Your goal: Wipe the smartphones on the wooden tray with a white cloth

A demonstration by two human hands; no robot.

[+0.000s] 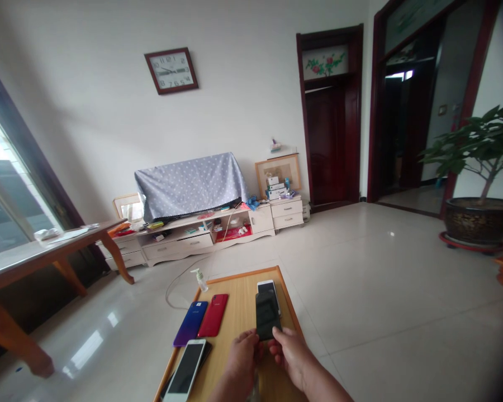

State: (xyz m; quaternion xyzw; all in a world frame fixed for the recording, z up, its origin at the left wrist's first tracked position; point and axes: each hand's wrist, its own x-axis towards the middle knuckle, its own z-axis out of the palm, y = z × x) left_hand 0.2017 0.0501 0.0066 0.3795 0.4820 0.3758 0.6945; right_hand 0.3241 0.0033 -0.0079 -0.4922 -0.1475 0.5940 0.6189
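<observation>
My left hand (246,353) and my right hand (290,353) pinch the near end of a black phone (268,315) from both sides, fingers closed on its lower corners. Just beyond it, a white phone (268,286) with a dark screen lies on the small wooden table (238,307), partly hidden behind the black one. Left of my hands, a blue-purple phone (190,324) and a red phone (213,315) lie back side up, close together. Nearer to me, a white phone with a grey screen (187,365) rests on top of a darker phone (205,353), mostly covered.
A pump bottle (200,279) stands at the table's far left corner. Beyond the tiled floor is a white TV cabinet (180,249) with a cloth-covered set (188,187). A long wooden table (58,251) stands at left, a potted plant (482,218) at right.
</observation>
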